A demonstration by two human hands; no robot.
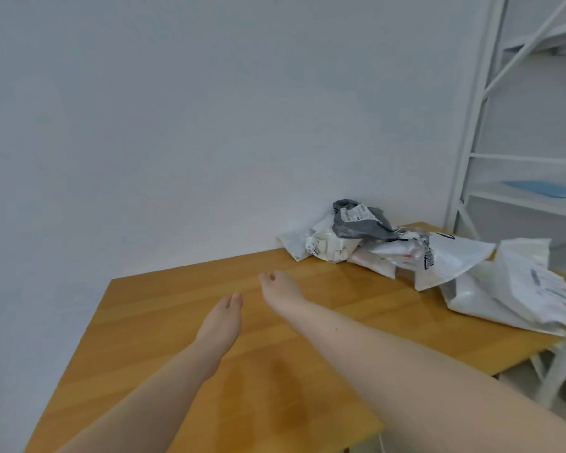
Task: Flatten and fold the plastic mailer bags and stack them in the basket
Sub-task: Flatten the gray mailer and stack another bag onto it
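The left hand (pixel 221 317) extends empty at lower centre, fingers together above the wooden table (pixel 164 308). The right hand (pixel 280 294) beside it is loosely curled, grasping nothing. Crumpled mailer bags (pixel 438 256) lie heaped at centre right.

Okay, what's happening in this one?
A person reaches both bare hands out over a wooden table, left hand and right hand, holding nothing. A heap of crumpled mailer bags lies untouched at the far right by the wall. No basket is in view; folding has not started.
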